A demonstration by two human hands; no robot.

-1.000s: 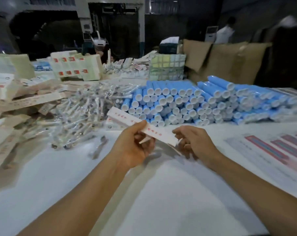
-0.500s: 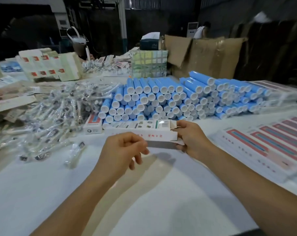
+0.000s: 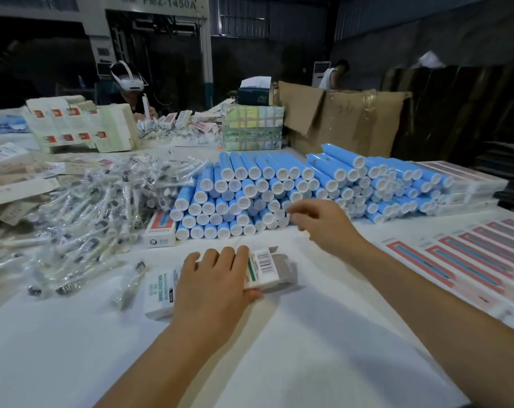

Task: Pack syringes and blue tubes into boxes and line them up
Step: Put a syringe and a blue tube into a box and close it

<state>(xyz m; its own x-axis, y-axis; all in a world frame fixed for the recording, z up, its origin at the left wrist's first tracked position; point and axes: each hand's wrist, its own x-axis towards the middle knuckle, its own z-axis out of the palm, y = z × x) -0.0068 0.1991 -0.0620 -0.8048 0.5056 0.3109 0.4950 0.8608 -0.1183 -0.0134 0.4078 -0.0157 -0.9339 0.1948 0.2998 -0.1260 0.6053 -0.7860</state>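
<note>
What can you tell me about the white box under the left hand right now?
The white box is a long, narrow carton of what looks like thin card, lying flat on the white table, running left to right. It carries teal print near its left end and a barcode near its right, where the end flap looks open. The left hand presses on its middle, fingers draped over the far edge. Nothing else touches it.

Glossy blue plastic tubes with matt white caps; crinkled clear plastic-wrapped syringes; smooth white printed cardboard box; matt white cloth-like table cover; rough brown corrugated cardboard sheets.
</note>
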